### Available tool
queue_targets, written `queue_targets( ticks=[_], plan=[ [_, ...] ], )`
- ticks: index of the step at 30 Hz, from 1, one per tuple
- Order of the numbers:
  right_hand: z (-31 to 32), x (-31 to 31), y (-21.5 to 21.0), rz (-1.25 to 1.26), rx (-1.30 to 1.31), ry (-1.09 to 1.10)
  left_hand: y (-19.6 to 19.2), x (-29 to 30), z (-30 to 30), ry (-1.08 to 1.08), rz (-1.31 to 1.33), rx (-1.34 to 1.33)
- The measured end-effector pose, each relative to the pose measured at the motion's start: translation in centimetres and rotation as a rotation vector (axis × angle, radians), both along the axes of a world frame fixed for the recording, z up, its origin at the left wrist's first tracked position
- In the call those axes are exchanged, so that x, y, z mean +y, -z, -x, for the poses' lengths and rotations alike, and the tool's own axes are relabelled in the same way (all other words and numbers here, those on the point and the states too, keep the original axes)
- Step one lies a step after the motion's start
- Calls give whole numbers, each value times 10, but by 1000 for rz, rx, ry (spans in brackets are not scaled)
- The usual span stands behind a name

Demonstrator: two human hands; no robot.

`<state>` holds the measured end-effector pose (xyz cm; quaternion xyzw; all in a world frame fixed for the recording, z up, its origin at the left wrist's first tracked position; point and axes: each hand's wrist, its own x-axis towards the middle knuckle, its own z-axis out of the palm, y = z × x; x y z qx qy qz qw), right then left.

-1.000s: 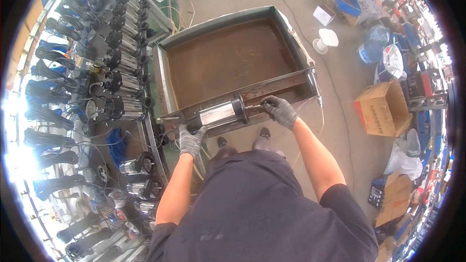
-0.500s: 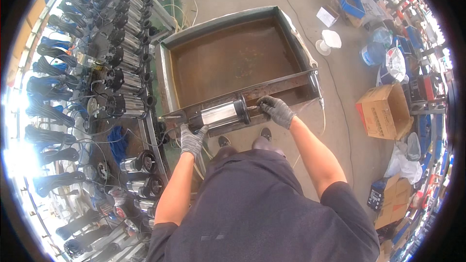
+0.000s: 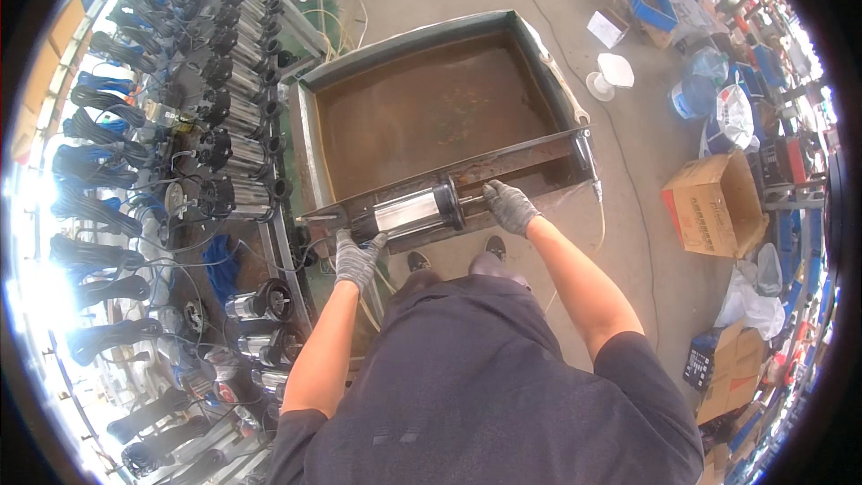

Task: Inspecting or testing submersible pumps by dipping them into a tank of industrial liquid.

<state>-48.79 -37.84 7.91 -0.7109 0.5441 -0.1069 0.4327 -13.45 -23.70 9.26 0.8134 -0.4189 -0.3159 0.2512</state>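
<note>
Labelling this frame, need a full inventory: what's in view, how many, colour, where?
pump: one, silver body with black ends, lying on the tank's near ledge
tank: one, rusty brown inside with grey rim, centre
row of pumps: many, silver and black with coiled black cables, left
cardboard boxes: several, brown, floor right
bucket: one, blue, upper right
crates: a few, blue, top right
shoes: two, dark, below the tank
left hand: grey glove, on the pump's left end
right hand: grey glove, at the pump's right end
</note>
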Motion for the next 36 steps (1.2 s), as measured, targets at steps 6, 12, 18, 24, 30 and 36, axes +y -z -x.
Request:
queue_targets(
  ticks=[6,12,18,24,30,36],
  plan=[
    [3,-1,5,-341,-653,250,2,2,2,-3,33,89],
    [22,-7,-33,-854,-680,212,-3,1,6,10,73,-28],
    [11,-17,-39,-659,-449,108,-17,-3,8,9,-36,40],
    [-4,-16,-36,-683,-246,290,-21,-2,10,3,-56,-10],
    [1,-4,-34,-700,-686,337,-20,-4,9,6,-59,3],
    [1,-11,-32,-823,-600,359,-25,-4,12,-5,-113,-36]
  ],
)
